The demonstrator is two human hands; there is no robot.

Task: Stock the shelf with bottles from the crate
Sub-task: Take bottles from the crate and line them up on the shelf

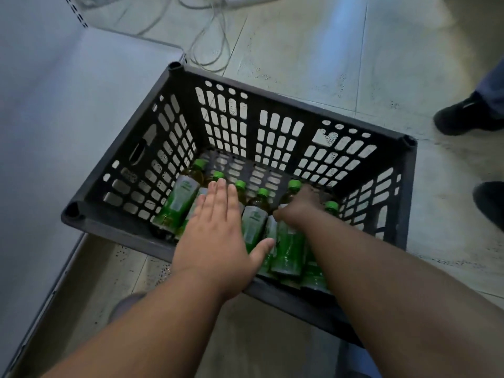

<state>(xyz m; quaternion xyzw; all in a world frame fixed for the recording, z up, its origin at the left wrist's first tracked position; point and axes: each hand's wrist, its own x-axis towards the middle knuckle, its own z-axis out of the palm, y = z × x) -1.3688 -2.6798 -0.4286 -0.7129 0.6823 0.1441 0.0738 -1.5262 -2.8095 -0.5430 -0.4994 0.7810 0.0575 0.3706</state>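
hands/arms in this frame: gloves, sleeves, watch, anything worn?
Nothing worn is visible. The left hand and right hand are bare, no gloves or rings showing. Both forearms are bare to the frame edge: no sleeves, watch, bands or markings.

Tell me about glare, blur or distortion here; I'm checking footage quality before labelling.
Head view: bluish glare streaks the floor tiles; wide-angle bending bows the crate rim; bottle labels are too soft to read; the right hand lies in shadow, the left hand is better lit.
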